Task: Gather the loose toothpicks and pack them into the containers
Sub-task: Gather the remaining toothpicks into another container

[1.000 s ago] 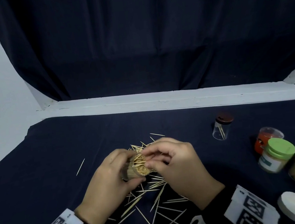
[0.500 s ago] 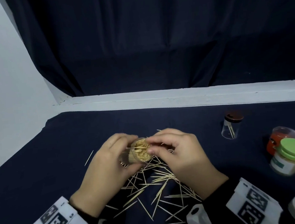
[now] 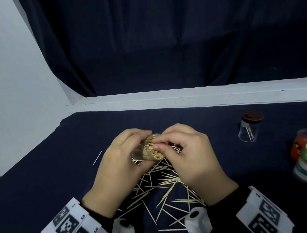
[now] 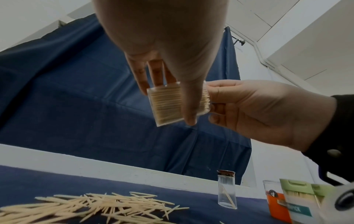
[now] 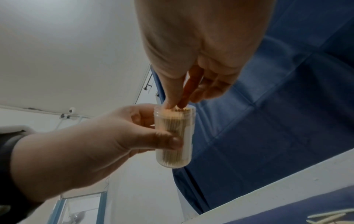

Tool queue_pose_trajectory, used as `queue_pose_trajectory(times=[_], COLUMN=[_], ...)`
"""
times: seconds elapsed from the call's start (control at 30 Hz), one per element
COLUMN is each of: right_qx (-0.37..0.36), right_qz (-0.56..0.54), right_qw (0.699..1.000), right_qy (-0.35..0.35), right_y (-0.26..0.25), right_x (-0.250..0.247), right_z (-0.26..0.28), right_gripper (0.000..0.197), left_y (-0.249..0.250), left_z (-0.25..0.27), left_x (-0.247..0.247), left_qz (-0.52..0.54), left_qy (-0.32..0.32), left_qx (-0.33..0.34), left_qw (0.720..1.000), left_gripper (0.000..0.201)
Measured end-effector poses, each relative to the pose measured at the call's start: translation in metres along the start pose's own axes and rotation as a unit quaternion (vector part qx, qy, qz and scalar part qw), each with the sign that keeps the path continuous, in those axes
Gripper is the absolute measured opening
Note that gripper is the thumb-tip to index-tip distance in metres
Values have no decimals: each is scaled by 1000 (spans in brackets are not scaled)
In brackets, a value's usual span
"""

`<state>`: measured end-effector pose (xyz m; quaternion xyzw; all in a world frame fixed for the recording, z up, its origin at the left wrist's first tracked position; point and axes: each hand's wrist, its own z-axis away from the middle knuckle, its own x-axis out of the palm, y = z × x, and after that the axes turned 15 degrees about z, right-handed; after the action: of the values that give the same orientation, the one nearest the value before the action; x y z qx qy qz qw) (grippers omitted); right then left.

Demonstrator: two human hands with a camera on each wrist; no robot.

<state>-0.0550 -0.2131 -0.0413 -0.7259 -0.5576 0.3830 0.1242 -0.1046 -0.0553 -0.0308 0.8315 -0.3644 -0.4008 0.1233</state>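
**One container nearly packed, many toothpicks still loose**

A dark blue cloth [image 3: 43, 181] covers the table, with a dark curtain hung behind it. Above this cloth a clear container [image 5: 174, 136] is held in the air, gripped round its side by the left hand [image 3: 120, 171]. It appears packed almost full with pale toothpicks, their tips level with its open mouth. At that mouth the fingertips of the right hand [image 3: 192, 161] are pinched together on the tips, seemingly seating the last few. A large scatter of loose toothpicks [image 3: 164, 189] is left on the cloth directly below the container. To the container's right a small brown-lidded jar [image 3: 249, 129] stands nearly empty, so much packing is judged to remain.
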Motion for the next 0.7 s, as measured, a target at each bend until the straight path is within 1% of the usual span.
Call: queue_pose_trajectory(times=[0.03,0.13,0.2,0.33,0.43,0.5,0.57,0.7], right_qx=[12,62,70,27,9,16,3,-37], right_qz=[-17,-83,-106,-101,-75,-76,-79,-62], right_qw=[1000,994,991,994,997,996,995,996], right_qy=[2,26,32,2,17,34,56,50], right_y=[1,7,11,12,14,13,13,12], right_x=[-1,-9,-14,-14,-12,-13,-15,-13], right_z=[0,2,3,2,2,3,2,3], right_gripper=[7,15,15,13,9,11,10,10], left_y=[1,1,0,5,6,6,6,8], left_z=[0,0,-2,-7,-9,-11,-10,-8], left_x=[2,5,6,12,16,17,19,23], left_qz=[0,-10,-18,-14,-20,-16,-19,-24], left_qy=[-1,-4,3,7,2,6,14,33], left_qx=[1,-2,2,15,19,10,4,16], left_qw=[1000,1000,1000,1000,1000,1000,1000,999], left_gripper=[47,50,50,44,44,46,46,45])
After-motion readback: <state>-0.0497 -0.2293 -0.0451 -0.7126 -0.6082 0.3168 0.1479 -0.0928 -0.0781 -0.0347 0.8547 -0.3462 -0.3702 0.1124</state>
